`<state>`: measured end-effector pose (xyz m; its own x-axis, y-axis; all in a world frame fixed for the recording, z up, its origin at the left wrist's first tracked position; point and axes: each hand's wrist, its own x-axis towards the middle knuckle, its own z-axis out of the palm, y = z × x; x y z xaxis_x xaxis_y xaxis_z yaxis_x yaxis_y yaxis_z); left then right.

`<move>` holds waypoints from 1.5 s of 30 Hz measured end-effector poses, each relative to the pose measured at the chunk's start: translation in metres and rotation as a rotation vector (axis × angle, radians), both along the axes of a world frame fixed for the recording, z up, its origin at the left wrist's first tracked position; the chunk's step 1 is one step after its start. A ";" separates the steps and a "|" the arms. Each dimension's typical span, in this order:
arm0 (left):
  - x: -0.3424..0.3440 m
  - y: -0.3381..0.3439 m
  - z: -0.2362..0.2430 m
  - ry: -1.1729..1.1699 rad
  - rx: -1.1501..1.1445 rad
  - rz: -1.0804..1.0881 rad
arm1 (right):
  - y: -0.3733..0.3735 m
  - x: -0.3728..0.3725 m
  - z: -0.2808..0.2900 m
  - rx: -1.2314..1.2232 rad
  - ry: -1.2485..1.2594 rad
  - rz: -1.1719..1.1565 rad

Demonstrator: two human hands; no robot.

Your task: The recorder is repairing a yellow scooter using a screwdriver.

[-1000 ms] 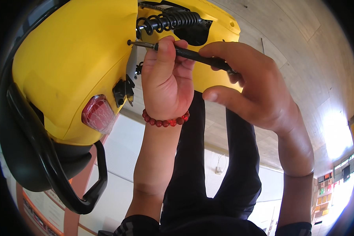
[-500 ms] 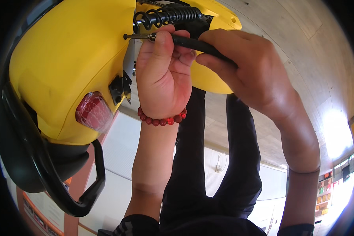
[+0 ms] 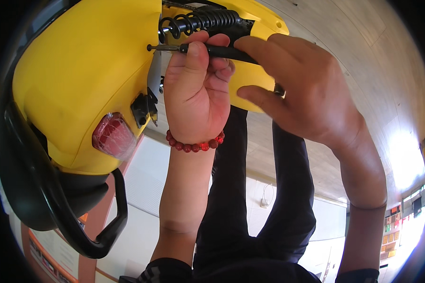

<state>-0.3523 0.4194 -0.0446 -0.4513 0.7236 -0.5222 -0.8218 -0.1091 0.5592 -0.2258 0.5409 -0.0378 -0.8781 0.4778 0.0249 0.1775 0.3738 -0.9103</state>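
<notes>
A screwdriver-like tool with a black handle lies across both hands. From its left end comes a slim metal shaft, tipped by a small dark round head. My left hand, palm up, pinches the tool between thumb and fingers where shaft meets handle. My right hand is at the handle's other end. Its index finger rests against the handle, while the thumb stands away from it. The handle's far end is hidden behind the fingers. Just left of the tip is a scooter's yellow body panel.
A black coil-spring shock absorber sits just above my left fingertips. On the scooter's rear are a film-wrapped red tail light, a black bracket and a black grab rail. Pale plank flooring spreads to the right.
My right thumb has come off the handle and the right fingers have opened out. The tool's tip has shifted slightly down. My left hand keeps its pinch.
</notes>
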 end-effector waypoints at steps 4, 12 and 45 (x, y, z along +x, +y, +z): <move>0.001 -0.003 -0.004 0.021 -0.009 0.003 | 0.000 -0.005 0.001 0.054 -0.147 0.084; 0.003 0.002 -0.001 0.087 0.024 -0.022 | 0.016 -0.007 0.006 -0.810 -0.180 0.130; 0.003 0.012 0.004 0.060 -0.042 -0.046 | 0.013 -0.008 0.006 -0.064 -0.293 0.034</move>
<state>-0.3488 0.4312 -0.0402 -0.4492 0.7228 -0.5251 -0.7903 -0.0473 0.6109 -0.2338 0.5540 -0.0323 -0.8592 0.4401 -0.2609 0.4242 0.3277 -0.8442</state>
